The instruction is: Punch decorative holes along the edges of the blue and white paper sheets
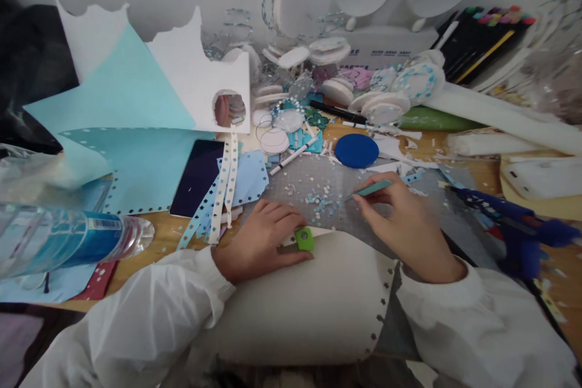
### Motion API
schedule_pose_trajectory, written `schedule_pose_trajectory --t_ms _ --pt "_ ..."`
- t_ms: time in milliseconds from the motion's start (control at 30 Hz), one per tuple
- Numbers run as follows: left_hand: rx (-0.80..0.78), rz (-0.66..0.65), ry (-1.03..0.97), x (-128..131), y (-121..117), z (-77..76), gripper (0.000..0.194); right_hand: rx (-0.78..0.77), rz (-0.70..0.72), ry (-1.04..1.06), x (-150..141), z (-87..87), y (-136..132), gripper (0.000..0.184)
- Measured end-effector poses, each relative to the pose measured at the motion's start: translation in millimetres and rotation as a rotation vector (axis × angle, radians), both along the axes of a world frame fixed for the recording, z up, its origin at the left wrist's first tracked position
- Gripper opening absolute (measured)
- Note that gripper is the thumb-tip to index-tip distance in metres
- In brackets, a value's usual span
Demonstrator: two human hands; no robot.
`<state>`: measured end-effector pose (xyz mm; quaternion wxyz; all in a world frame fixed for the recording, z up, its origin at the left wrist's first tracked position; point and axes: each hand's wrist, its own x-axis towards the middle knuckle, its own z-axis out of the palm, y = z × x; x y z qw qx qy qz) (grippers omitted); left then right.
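Observation:
My left hand rests on a curved sheet of white paper, its thumb and fingers around a small green paper punch at the sheet's top edge. Star-shaped holes run along the right side of that sheet. Between the thumb and fingers of my right hand are teal tweezers, their thin tip pointing left. Just left of the tip, tiny blue and white star cut-outs lie scattered on the grey cutting mat.
Punched paper strips and a dark phone lie at left, near a water bottle. A blue round lid sits beyond my hands. On the right is a blue glue gun. White discs pile up behind.

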<state>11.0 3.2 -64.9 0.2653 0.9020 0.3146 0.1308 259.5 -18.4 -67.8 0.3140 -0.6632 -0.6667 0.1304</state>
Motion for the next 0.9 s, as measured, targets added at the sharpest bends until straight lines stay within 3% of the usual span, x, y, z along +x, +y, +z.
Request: schedule_pose_trajectory --t_ms 167,300,400,467,600,733,900 --pt "0.007 0.105 -0.078 -0.9 -2.4 -2.3 0.023 0.088 0.017 0.002 -0.4 -0.4 -1.9 0.008" --pt "0.028 0.091 -0.167 -1.3 -2.7 -1.4 0.023 0.169 -0.021 0.348 -14.7 9.2 -12.3 0.013" --pt "0.065 0.061 -0.237 -1.0 -3.0 0.9 0.025 0.126 0.093 0.549 -30.4 20.6 -22.4 0.017" --pt "0.093 0.049 -0.267 -0.7 -3.3 2.0 0.024 0.149 0.174 0.569 -38.5 27.4 -28.0 0.017" --pt "0.107 0.04 -0.292 0.2 -3.4 2.6 0.023 0.323 0.131 0.524 -45.3 31.4 -33.5 0.019" --pt "0.105 0.023 -0.318 0.6 -3.5 2.5 0.021 0.162 0.339 0.313 -46.3 26.0 -33.5 0.017" --pt "0.153 0.036 -0.375 0.3 -3.9 3.1 0.023 0.368 0.244 0.569 -48.8 25.1 -34.1 0.025"
